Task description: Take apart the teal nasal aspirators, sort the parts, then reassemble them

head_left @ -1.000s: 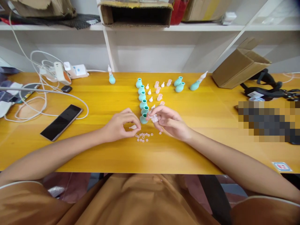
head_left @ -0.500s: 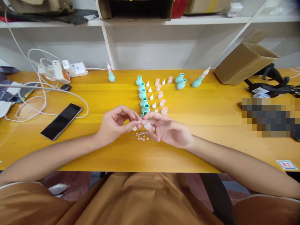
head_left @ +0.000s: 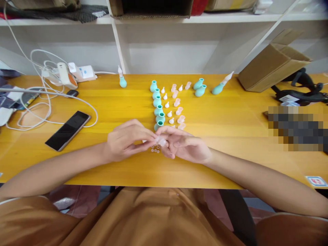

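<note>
My right hand (head_left: 186,141) pinches a clear plastic nasal aspirator connector (head_left: 162,141) in its fingertips, palm turned up. At the connector's left end, the fingers of my left hand (head_left: 128,140) are closed on a small translucent piece, mostly hidden by the fingertips. Just below my hands lie several small clear rings (head_left: 155,150). A column of turquoise rubber bulbs (head_left: 157,101) stands beyond them, open necks up. Beside it run rows of small white tips (head_left: 167,105) and pinkish clear connectors (head_left: 177,102); the nearest ones are partly covered by my right hand.
Two loose turquoise bulbs (head_left: 200,91) and an assembled aspirator (head_left: 221,84) lie at the back right. Another assembled aspirator (head_left: 122,80) stands back left. A phone (head_left: 68,131), white cables (head_left: 77,97) and a power adapter (head_left: 85,73) occupy the left. An open cardboard box (head_left: 273,65) leans at the right.
My left hand has rolled over, its back now facing up, and its fingertips have come right against the connector's end. Both hands sit slightly lower in view.
</note>
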Demonstrator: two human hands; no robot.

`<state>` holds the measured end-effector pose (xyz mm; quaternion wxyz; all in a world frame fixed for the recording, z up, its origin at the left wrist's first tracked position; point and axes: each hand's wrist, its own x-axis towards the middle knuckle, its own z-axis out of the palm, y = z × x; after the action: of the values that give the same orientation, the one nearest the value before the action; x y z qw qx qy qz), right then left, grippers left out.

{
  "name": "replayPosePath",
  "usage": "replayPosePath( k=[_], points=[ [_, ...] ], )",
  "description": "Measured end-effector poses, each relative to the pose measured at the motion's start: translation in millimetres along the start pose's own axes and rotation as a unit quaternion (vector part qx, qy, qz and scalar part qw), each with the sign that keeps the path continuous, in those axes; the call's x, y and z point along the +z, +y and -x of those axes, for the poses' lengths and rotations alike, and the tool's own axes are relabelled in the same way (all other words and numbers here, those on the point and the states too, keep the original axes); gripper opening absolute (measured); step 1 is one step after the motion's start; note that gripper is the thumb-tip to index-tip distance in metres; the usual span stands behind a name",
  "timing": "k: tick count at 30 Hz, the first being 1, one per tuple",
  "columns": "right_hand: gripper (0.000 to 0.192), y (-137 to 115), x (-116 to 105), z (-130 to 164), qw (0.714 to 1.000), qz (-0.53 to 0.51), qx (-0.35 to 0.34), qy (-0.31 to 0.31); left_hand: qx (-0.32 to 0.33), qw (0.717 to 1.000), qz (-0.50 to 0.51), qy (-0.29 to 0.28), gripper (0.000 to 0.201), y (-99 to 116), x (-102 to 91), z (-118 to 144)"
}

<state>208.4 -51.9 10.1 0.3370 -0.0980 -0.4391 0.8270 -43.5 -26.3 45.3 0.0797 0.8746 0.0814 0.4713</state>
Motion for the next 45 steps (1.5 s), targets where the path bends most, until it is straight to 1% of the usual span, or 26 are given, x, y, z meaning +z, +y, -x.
replayPosePath(
  k=[3,6,11,14,18,20,24,26,29,33,37,38,39,42,43,45],
  points=[
    [0.043,-1,0,0,1.0,0.007,0.003,0.002,0.002,1.0,-0.019,-0.003,0.025,1,0.1,0],
    [0.046,-2,0,-1,1.0,0.015,0.004,0.002,-0.012,1.0,-0.027,-0.009,0.022,1,-1.3,-1],
    [0.049,0,-2,-2,1.0,0.029,-0.005,-0.003,-0.029,0.999,-0.03,0.002,0.025,-2,-3.5,-1],
    [0.05,1,-3,-3,0.999,0.036,-0.002,-0.008,-0.051,0.998,-0.035,0.006,0.023,-4,-3.3,0],
    [0.056,2,-4,-3,0.999,0.037,0.002,-0.007,-0.082,0.996,-0.024,-0.006,0.02,-4,-2.7,3],
    [0.056,1,-4,-3,0.999,0.034,-0.001,-0.006,-0.079,0.996,-0.028,-0.017,0.021,-4,-2.2,3],
    [0.054,1,-3,-2,1.0,0.027,-0.001,-0.002,-0.021,0.999,-0.041,-0.006,0.031,-7,-0.6,3],
    [0.053,1,-3,-2,1.0,0.024,0.0,-0.003,0.0,0.999,-0.046,-0.001,0.032,-9,0.0,2],
    [0.051,1,-3,-2,1.0,0.024,0.0,-0.002,-0.004,0.998,-0.056,-0.012,0.026,-9,-0.6,3],
    [0.052,0,-3,-2,1.0,0.031,0.005,0.004,-0.047,0.996,-0.071,-0.035,0.018,-11,-2.6,6],
    [0.053,1,-3,-2,1.0,0.029,0.006,0.004,-0.006,0.997,-0.072,-0.023,0.023,-15,-2.8,8],
    [0.053,1,-3,-2,1.0,0.03,0.006,0.004,-0.01,0.997,-0.068,-0.022,0.023,-15,-2.5,8],
    [0.053,1,-4,-2,0.999,0.032,0.007,0.004,-0.028,0.997,-0.062,-0.023,0.021,-15,-2.3,8],
    [0.055,1,-4,-2,0.999,0.038,0.009,0.005,-0.099,0.994,-0.028,-0.034,0.011,-13,-1.7,7],
    [0.055,2,-4,-2,0.999,0.038,0.009,0.004,-0.108,0.993,-0.022,-0.034,0.01,-12,-1.4,6],
    [0.056,2,-5,-2,0.999,0.036,0.009,0.001,-0.09,0.995,-0.033,-0.023,0.01,-10,-0.9,5]
  ],
)
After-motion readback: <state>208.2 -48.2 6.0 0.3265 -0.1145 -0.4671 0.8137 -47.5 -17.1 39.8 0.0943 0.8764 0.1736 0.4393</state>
